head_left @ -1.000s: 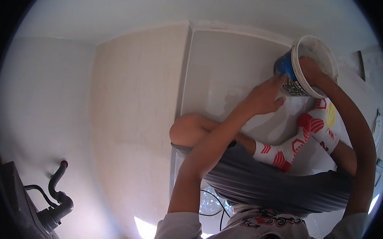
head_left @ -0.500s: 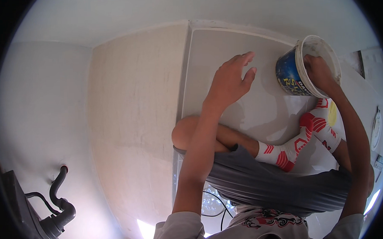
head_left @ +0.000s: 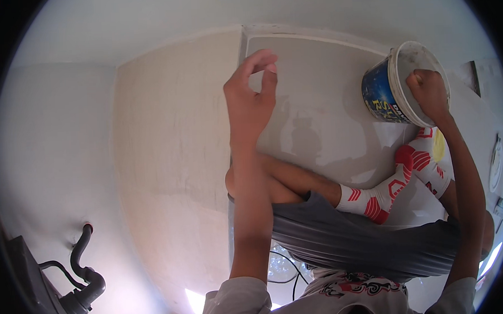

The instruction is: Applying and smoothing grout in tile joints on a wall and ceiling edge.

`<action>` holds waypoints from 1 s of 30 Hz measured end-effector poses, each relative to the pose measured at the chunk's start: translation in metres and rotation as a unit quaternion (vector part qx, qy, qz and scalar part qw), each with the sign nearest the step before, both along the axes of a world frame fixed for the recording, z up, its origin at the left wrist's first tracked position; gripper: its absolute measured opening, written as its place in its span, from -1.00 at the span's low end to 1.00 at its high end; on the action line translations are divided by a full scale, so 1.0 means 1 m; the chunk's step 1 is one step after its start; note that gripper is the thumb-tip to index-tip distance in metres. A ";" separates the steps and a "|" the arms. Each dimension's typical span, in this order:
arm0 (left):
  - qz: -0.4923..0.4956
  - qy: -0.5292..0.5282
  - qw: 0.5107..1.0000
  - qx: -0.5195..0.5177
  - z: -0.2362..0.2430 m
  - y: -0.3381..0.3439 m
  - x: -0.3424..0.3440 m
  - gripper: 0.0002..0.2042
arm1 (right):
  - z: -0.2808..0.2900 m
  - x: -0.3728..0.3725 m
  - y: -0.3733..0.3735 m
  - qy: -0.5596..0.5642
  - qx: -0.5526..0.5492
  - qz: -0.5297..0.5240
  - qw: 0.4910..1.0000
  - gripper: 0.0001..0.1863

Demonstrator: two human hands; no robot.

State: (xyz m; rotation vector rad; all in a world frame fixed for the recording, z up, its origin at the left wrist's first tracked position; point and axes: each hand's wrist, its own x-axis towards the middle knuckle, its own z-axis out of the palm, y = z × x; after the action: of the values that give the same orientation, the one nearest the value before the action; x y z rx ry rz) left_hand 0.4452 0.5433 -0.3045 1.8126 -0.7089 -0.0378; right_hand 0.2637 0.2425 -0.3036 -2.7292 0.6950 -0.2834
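Observation:
My left hand [head_left: 250, 87] is raised in front of the pale wall panels, left of the bucket, with its fingertips curled close to the thumb and nothing visible between them. My right hand [head_left: 428, 93] is in a fist at the mouth of a white plastic bucket [head_left: 377, 90] with a blue printed label, which lies tilted with its opening toward the right. Whatever that fist holds, if anything, is hidden. Below are my crossed legs in grey shorts [head_left: 362, 245] and white-and-red socks [head_left: 377, 202].
A beige panel [head_left: 171, 121] spans the left centre, beside a grey panel [head_left: 310, 92]. At lower left, dark curved pipes [head_left: 91, 284] join a grey fixture [head_left: 35, 278]. Thin dark cables [head_left: 296, 275] run below my legs. A pale oval object [head_left: 494, 163] stands at the right edge.
My left hand has left the bucket and risen up and leftward, its fingers curling inward. My right hand has shifted slightly toward the bucket's rim, still closed.

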 end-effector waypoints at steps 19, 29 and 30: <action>0.071 0.048 0.993 -0.085 0.004 0.011 0.008 -0.84 | 0.004 -0.002 0.003 0.012 0.032 0.063 0.997 -0.86; 0.123 0.000 0.984 0.127 -0.037 0.128 0.094 -0.69 | 0.050 0.007 0.031 -0.009 0.070 -0.097 0.993 -0.69; 0.139 -0.053 0.965 0.218 -0.045 0.148 0.101 -0.62 | 0.043 0.008 0.026 -0.007 0.075 -0.099 0.992 -0.69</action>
State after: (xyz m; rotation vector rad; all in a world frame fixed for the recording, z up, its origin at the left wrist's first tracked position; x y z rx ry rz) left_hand 0.5466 0.6916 -0.3498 2.3382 -0.5406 0.0979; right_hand 0.2712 0.2689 -0.2601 -2.5169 0.9448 -0.2832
